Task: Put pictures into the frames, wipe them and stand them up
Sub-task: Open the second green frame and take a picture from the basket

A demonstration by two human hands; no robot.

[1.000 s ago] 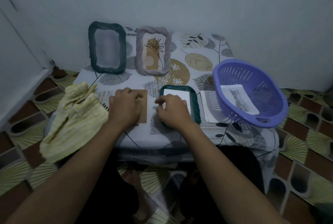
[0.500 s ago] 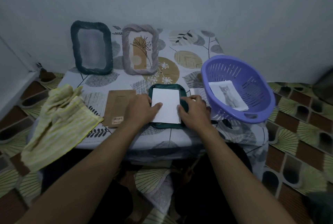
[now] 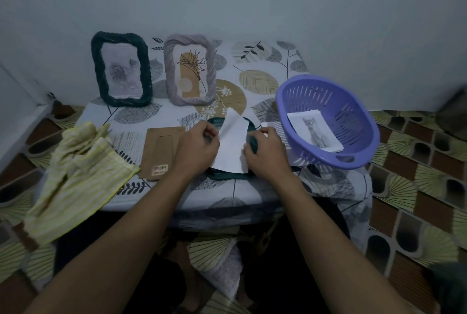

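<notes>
Dim light, so detail is poor. The flat green frame [image 3: 228, 174] at the front of the worktop [image 3: 262, 61] is mostly hidden under a white sheet [image 3: 231, 147] and both hands; only bits of rim show. The sheet's top side is blank. Left hand [image 3: 198, 148] pinches the sheet's left edge w/ curled fingers. Right hand [image 3: 267, 156] has its fingers curled on the frame's right rim, thumb at the sheet's edge. Can't tell whether the sheet sits inside the rim. The pic in the dark standing frame [image 3: 121, 71] is too murky to read. Vs. 0.5 s ago: the sheet lay flat, now its far end is lifted and bent up. Cardboard back [image 3: 158, 152] hasn't moved.
</notes>
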